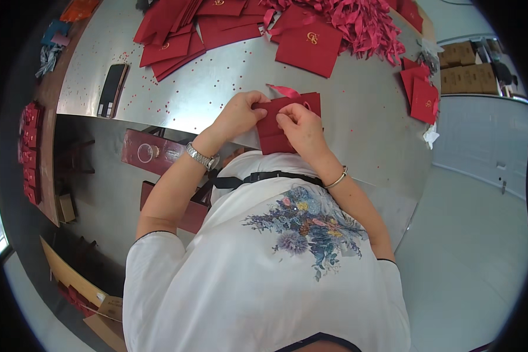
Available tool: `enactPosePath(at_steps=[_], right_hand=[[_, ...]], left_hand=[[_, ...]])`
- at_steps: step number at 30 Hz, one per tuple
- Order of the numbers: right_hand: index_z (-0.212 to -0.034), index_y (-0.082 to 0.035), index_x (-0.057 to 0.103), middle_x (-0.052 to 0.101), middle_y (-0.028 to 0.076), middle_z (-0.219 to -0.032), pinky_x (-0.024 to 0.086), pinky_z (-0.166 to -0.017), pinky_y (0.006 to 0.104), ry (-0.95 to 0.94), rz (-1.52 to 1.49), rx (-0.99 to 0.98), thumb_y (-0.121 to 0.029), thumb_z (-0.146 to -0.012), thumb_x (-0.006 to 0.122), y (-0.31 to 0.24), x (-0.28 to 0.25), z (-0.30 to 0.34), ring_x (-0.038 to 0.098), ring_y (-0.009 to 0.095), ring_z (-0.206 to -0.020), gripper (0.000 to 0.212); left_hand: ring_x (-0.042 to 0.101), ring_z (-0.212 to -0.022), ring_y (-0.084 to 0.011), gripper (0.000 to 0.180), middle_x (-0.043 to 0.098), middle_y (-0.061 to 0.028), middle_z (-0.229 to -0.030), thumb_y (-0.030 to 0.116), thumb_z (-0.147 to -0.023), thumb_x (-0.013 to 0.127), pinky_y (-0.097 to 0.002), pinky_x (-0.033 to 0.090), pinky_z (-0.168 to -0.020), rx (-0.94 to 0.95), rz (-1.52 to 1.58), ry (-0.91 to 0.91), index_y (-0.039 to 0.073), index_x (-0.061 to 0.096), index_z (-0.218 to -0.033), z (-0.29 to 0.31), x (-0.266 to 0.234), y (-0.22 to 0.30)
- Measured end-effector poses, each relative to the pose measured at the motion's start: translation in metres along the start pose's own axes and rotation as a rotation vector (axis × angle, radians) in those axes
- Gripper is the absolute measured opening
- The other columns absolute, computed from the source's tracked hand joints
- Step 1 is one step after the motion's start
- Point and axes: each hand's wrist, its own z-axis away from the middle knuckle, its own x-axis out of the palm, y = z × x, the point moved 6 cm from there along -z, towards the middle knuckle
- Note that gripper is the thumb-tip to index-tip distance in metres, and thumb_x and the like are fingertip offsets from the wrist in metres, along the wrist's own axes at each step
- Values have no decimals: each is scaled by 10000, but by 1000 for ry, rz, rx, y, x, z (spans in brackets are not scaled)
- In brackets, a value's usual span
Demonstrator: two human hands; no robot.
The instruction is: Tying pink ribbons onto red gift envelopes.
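The left hand (242,114) pinches a flat, red paper bag (273,138) on its left. The right hand (302,130) pinches narrow over it; I can't see what.

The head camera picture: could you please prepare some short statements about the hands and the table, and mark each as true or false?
1. The left hand and the right hand are both at one red packet. True.
2. The phone lies to the right of both hands. False: it lies to their left.
3. A watch is on the left wrist. True.
4. The heap of ribbons is blue. False: it is pinkish red.
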Motion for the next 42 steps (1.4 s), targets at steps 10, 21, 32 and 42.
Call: enactPosePath(at_steps=[10, 21, 32, 42], right_hand=[[-800, -20, 656, 634, 152, -649, 418, -972, 409, -9, 130, -27, -177, -812, 640, -4, 1, -5, 622, 326, -617, 158], [-772, -15, 660, 644, 170, -688, 505, -772, 406, -2, 256, -93, -169, -794, 647, -18, -2, -14, 637, 337, -667, 156], [-709, 8, 656, 650, 218, -735, 520, -687, 467, 2, 597, -126, -134, -773, 570, -42, -3, -28, 649, 375, -701, 177], [-728, 28, 612, 628, 98, -628, 472, -507, 293, -219, -6, 386, -89, -802, 600, -18, -2, -25, 600, 153, -549, 139]], left_hand=[[557, -773, -93, 165, 624, -26, -880, 1, -858, 558, -239, 473, -696, -120, 147, -23, -5, 616, -1013, -5, 8, -16], [578, -784, -109, 166, 649, -71, -857, 12, -846, 585, -266, 486, -733, 72, -105, 82, -6, 620, -1007, 4, 7, 9], [597, -853, -378, 249, 615, -195, -922, -33, -791, 561, -416, 490, -744, 446, -510, 102, 10, 574, -1036, 10, 16, 39], [618, -901, -357, 258, 636, -189, -978, -17, -819, 558, -374, 500, -781, 466, -341, 86, 5, 588, -1074, 10, 14, 43]])
